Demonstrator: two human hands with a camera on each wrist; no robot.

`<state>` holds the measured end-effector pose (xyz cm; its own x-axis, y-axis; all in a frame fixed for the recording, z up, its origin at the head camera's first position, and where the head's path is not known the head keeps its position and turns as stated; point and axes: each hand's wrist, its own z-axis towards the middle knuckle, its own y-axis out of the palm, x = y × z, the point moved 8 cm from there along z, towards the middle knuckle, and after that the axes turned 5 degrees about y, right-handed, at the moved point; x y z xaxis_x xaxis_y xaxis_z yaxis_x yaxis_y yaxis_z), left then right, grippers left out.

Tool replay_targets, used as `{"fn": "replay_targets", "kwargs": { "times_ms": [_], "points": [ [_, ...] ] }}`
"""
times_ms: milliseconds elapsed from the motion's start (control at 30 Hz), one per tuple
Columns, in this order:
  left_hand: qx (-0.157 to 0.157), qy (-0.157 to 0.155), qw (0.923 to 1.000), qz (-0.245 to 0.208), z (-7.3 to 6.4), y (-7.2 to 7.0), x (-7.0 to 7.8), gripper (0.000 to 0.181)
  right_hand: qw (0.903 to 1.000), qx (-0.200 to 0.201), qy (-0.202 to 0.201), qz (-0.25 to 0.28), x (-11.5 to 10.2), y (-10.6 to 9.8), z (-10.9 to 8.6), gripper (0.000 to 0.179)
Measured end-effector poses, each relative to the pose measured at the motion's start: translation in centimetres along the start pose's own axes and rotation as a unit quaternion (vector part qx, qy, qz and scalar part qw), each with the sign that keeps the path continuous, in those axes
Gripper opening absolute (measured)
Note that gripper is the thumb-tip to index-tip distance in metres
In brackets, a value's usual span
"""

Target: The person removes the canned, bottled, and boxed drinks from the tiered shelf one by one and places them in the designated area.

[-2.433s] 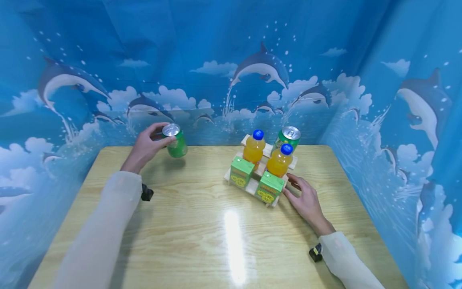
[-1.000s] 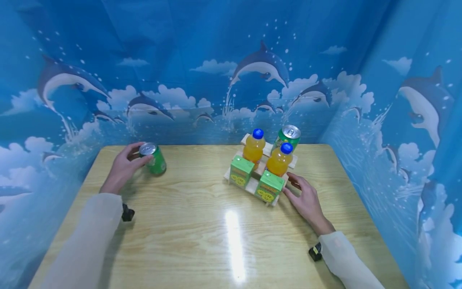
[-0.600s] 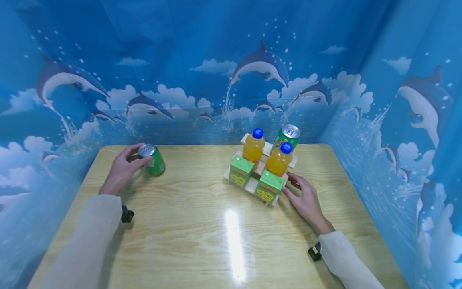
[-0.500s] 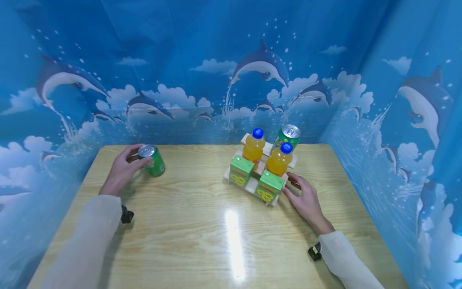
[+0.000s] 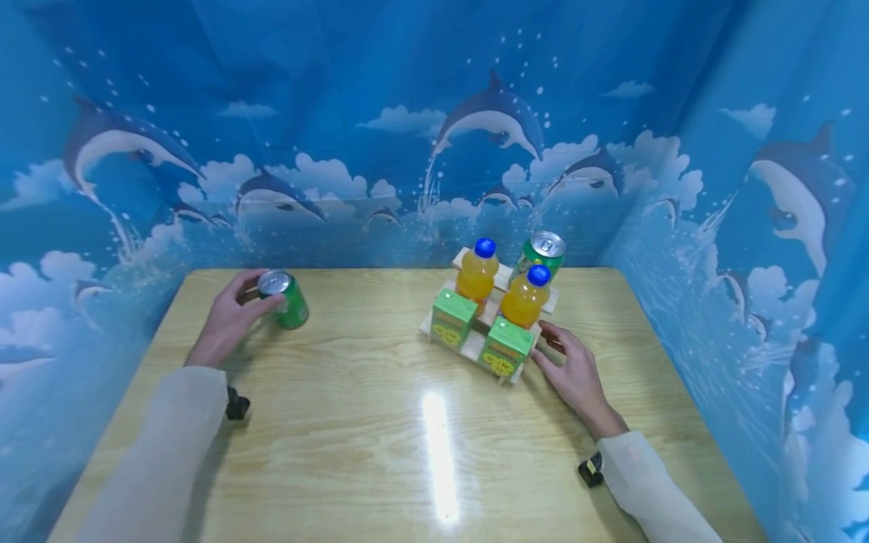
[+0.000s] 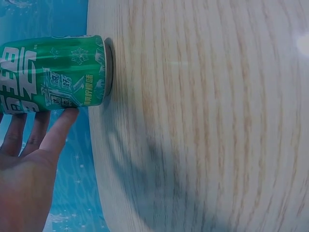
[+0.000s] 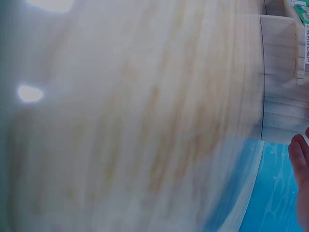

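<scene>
At the table's far left, my left hand (image 5: 228, 315) holds a green soda can (image 5: 292, 303). Its thumb lies along the near side, and the other fingers are partly hidden behind. In the left wrist view the can's base meets the wood, with fingers (image 6: 60, 129) against its side. My right hand (image 5: 573, 377) touches the right side of a small stepped wooden rack (image 5: 471, 347); in the right wrist view its fingertips are close to the pale side board (image 7: 285, 111). The rack bears two juice boxes (image 5: 451, 320) in front, two orange drink bottles (image 5: 477, 277) behind, and another green can (image 5: 539, 255) at the back right.
The light wooden table (image 5: 339, 437) reaches back to a blue curtain (image 5: 380, 90) with dolphins, which also runs along both sides. A bright light reflection (image 5: 440, 460) lies across the table's middle. Each wrist wears a small black camera (image 5: 237, 404).
My left hand has brought the green soda can left and down from above the table's back edge onto the tabletop, where it now stays. The right hand and the rack have kept their place.
</scene>
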<state>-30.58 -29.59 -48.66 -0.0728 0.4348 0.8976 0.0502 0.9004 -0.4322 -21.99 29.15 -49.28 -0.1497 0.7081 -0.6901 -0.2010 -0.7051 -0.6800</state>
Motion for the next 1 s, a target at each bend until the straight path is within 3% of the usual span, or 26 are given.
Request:
{"fn": "replay_targets", "kwargs": {
  "times_ms": [467,667,1000],
  "points": [
    [-0.003,0.001,1.0,0.006,0.25,0.12,-0.34,0.102,0.9999,-0.003,0.011,0.005,0.1,0.1,0.1,0.058],
    [-0.008,0.008,0.9999,0.01,0.17,0.07,-0.05,0.103,0.9996,-0.009,0.025,0.006,0.08,0.24,0.1,0.058],
    [-0.008,0.006,0.9993,0.037,0.01,-0.56,0.58,0.104,0.9998,-0.005,0.016,0.007,-0.14,0.04,0.0,0.058]
  ]
}}
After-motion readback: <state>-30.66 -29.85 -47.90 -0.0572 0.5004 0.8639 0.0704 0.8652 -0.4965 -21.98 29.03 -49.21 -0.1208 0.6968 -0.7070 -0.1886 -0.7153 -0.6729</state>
